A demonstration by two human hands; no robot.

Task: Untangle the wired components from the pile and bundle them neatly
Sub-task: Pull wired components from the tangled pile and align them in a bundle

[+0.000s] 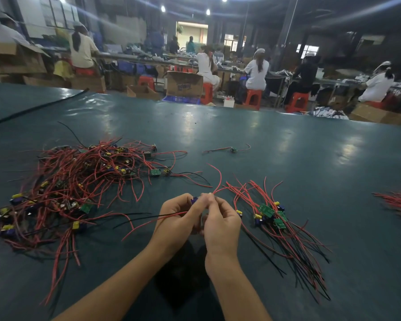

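A tangled pile of wired components [79, 181], small green boards with red and black leads, lies at the left of the green table. One wired component [194, 200] is held between both hands just above the table. My left hand [178, 218] grips its body, and its red and black leads trail off to the left. My right hand [220, 218] pinches a red lead that curves up and away. To the right lies a sorted bundle of components [278, 218], boards together and leads fanned toward the near edge.
A single loose wired component [233, 149] lies farther out on the green table [287, 147]. More red wires [396, 202] lie at the right edge. A black cable [33, 110] crosses the far left. Seated workers, red stools and cardboard boxes stand beyond the table.
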